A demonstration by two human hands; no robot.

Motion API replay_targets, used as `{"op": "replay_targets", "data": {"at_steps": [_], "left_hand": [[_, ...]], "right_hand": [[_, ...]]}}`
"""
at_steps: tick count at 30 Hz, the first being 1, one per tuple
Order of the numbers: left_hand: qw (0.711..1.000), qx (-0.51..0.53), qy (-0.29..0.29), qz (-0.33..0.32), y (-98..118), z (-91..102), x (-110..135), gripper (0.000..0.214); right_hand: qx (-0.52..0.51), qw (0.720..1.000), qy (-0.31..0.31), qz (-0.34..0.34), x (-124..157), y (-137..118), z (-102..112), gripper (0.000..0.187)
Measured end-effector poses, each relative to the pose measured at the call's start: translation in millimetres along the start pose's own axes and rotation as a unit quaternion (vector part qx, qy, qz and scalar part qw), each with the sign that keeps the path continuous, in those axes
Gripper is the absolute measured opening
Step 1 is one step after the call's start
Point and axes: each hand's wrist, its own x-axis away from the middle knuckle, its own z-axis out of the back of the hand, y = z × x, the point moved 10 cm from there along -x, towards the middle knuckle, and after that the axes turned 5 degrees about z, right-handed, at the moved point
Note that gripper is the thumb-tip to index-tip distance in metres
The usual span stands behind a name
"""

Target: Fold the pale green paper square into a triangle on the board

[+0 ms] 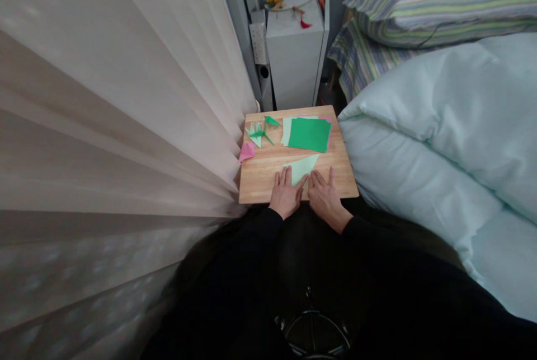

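A pale green sheet of origami paper (304, 166), folded to a triangle, lies flat near the front edge of the wooden table (268, 181). My left hand (287, 191) rests on its left side, fingers stretched out and pressing down. At the lower right edge of the paper lies my right hand (324, 191), its fingers extended and the index finger apart from the others. The fingertips of both hands come close together at the paper's lower edge. Neither hand grips anything. Part of the paper is hidden under the left fingers.
Behind the paper lies a stack of green sheets (309, 135), with light green and pink edges showing. Folded green paper cranes (259, 134) and a pink folded piece (247, 151) sit at left. A curtain (188, 97) borders the left, a pale blue quilt (403, 136) the right, a white cabinet (292, 69) the back.
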Motion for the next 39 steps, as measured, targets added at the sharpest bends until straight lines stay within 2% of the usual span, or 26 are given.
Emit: {"op": "replay_targets", "data": {"at_steps": [3, 5, 7, 11, 16, 19, 23, 25, 28, 30, 33, 39], "left_hand": [[1.000, -0.003, -0.015, 0.001, 0, -3.7, 0, 0.051], [0.999, -0.007, -0.038, 0.008, -2, -9.6, -1, 0.055], [0.998, -0.008, -0.062, 0.014, -3, -15.5, -2, 0.067], [0.997, -0.011, -0.080, 0.018, -3, -18.6, -3, 0.078], [0.997, -0.015, -0.073, 0.015, -2, -13.2, -3, 0.066], [0.998, -0.003, -0.058, 0.011, 0, -7.4, -2, 0.048], [0.999, 0.017, -0.024, 0.015, 3, 0.3, -2, 0.045], [0.999, 0.018, -0.025, 0.019, 3, -0.6, -2, 0.045], [0.998, 0.018, -0.056, 0.023, 2, -8.0, -2, 0.051], [0.997, 0.019, -0.077, 0.023, 0, -12.8, -2, 0.062], [0.996, 0.015, -0.090, 0.025, -1, -15.7, -2, 0.073], [0.996, 0.014, -0.086, 0.012, 1, -15.1, -1, 0.079]], "right_hand": [[-0.049, 0.998, 0.014, -0.029, -3, 3, 3, 0.052], [-0.095, 0.995, 0.021, -0.018, -10, -3, 2, 0.052], [-0.138, 0.990, 0.001, 0.029, -20, -16, -4, 0.058], [-0.163, 0.987, -0.006, 0.008, -33, -16, -11, 0.062], [-0.149, 0.989, 0.013, -0.015, -33, -3, -12, 0.062], [-0.127, 0.990, 0.034, -0.046, -32, 15, -10, 0.063], [-0.087, 0.991, 0.049, -0.086, -30, 38, -7, 0.063], [-0.078, 0.993, 0.045, -0.073, -28, 34, -5, 0.063], [-0.110, 0.994, 0.014, -0.005, -21, 5, -7, 0.064], [-0.131, 0.991, 0.004, 0.008, -15, -9, -6, 0.066], [-0.138, 0.990, 0.002, -0.009, -11, -15, -2, 0.067], [-0.100, 0.993, 0.017, -0.053, -13, -7, 7, 0.068]]}}
